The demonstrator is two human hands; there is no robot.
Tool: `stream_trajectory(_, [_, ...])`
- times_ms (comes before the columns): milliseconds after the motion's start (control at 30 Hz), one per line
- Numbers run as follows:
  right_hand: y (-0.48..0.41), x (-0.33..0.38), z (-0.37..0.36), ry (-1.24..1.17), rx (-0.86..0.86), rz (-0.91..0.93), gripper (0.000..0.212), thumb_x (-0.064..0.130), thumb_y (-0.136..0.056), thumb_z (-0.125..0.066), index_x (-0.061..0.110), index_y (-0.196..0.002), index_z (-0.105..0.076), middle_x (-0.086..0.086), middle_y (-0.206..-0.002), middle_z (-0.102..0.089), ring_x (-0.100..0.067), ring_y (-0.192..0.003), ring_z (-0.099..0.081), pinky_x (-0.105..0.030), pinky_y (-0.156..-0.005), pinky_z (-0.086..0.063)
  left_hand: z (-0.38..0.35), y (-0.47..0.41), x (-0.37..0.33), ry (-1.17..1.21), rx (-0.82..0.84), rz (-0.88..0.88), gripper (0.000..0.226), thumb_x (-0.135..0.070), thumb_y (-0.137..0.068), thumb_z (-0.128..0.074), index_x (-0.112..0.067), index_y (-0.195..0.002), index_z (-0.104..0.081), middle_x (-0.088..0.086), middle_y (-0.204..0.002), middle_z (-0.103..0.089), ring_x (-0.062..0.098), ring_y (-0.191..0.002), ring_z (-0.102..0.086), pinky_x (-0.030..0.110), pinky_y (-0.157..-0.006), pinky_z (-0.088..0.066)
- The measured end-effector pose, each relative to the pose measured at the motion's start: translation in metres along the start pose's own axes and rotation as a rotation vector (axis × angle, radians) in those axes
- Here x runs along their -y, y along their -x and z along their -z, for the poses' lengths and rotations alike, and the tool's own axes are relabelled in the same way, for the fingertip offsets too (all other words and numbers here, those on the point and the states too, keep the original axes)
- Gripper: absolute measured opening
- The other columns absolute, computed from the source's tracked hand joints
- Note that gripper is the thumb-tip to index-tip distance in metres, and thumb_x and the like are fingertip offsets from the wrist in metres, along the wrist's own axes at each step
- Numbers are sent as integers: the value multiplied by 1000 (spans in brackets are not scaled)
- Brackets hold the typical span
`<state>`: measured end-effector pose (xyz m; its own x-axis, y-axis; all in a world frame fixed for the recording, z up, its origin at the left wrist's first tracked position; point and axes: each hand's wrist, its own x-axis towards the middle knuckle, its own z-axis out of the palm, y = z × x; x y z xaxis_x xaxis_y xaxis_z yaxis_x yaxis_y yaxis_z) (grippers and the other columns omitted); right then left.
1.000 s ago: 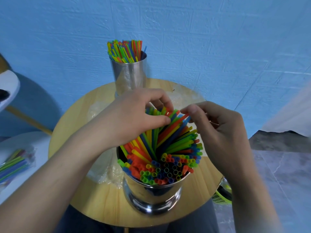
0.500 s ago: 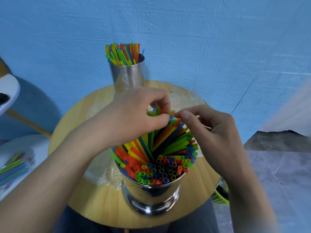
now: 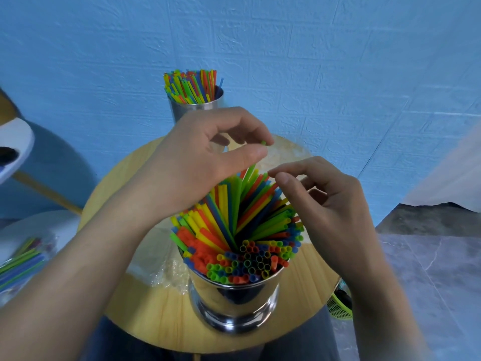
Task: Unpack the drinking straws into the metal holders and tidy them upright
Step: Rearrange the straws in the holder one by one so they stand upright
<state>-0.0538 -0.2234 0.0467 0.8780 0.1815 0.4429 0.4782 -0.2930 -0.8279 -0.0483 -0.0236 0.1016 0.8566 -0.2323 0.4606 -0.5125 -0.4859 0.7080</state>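
We note the left hand (image 3: 205,165) with thumb and forefinger pinched on a green straw (image 3: 263,143) near its top end, the other fingers curled above. Right hand (image 3: 328,204): thumb and forefinger tips nearly together just over the leaning straw ends; we cannot tell whether they clamp anything. Below both hands the straws (image 3: 234,220) fan out, leaning, from the near metal holder (image 3: 234,298), which stands on the round wooden table (image 3: 145,316). Clear wrapping (image 3: 166,269) lies just left of it. The far metal holder (image 3: 192,110), packed with upright straws, stands at the table's back. A packet of straws (image 3: 20,259) lies well apart, left.
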Motion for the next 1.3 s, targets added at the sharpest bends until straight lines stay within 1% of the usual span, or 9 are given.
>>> stream_trajectory(200, [1, -2, 0, 2, 19, -4, 14, 35, -95, -64, 34, -92, -77, 4, -92, -69, -21, -76, -60, -44, -68, -50, 8, -5, 2, 308, -150, 15, 9, -22, -84, -76, -29, -89, -73, -16, -84, -70, 9, -74, -59, 35, -69, -47])
stream_trajectory(367, [3, 0, 2, -71, 39, -32, 5, 30, -94, -73, 33, -96, -76, 3, -85, -65, -26, -73, -56, -47, -67, -51, 17, -6, 10, 619, -372, 106, 14, -15, -95, -66, -28, -91, -70, -7, -90, -68, 14, -79, -60, 29, -75, -51])
stream_trajectory(667, [1, 0, 1, -80, -11, 5, 19, 29, -91, -76, 38, -107, -75, 7, -97, -66, -16, -70, -55, -35, -67, -53, 29, -4, 15, 890, -620, 224, 10, -16, -102, -59, -20, -93, -59, -8, -77, -65, 9, -72, -64, 21, -74, -53])
stream_trajectory(767, [0, 2, 3, -266, -95, 41, 13, 21, -92, -76, 31, -100, -79, -1, -85, -73, -8, -64, -53, -22, -60, -44, 22, -1, 18, 831, -547, 325, 12, -15, -101, -59, -17, -90, -59, -4, -75, -64, 13, -70, -66, 24, -75, -56])
stream_trajectory(900, [-1, 1, 12, -524, -195, 40, 12, 31, -83, -78, 25, -93, -80, -7, -84, -75, -19, -63, -51, -23, -61, -43, 17, 2, 25, 639, -394, 456, 11, -16, -98, -64, -18, -86, -63, -1, -76, -68, 13, -71, -67, 26, -72, -58])
stream_trajectory(1000, [-3, 4, 15, -509, -322, 73, 8, 27, -94, -71, 24, -92, -77, -4, -83, -72, -20, -64, -53, -26, -61, -43, 12, 3, 25, 392, -163, 461, 5, -23, -90, -71, -22, -93, -67, 0, -87, -74, 13, -81, -69, 26, -75, -55])
stream_trajectory(1133, [-5, 5, 17, -400, -490, 89, 25, 24, -110, -46, 21, -89, -58, 0, -72, -61, -20, -60, -50, -31, -54, -40, 2, 2, 18, 118, 172, 332, 33, -33, -82, -79, -31, -113, -70, -11, -108, -74, 2, -102, -68, 17, -88, -53])
stream_trajectory(1233, [-3, 6, 12, -279, -412, 97, 26, 22, -111, -43, 20, -87, -52, -5, -69, -56, -20, -59, -50, -29, -53, -40, -6, -2, 16, -96, 354, 313, 31, -33, -85, -79, -36, -115, -71, -17, -107, -72, -7, -101, -64, 13, -89, -49])
stream_trajectory(1300, [-2, 6, 8, -205, -324, 109, 24, 19, -110, -44, 18, -87, -52, -12, -73, -57, -20, -60, -51, -28, -56, -41, -9, -4, 17, -132, 348, 301, 20, -31, -86, -78, -32, -106, -75, -17, -98, -74, -6, -95, -64, 12, -86, -48])
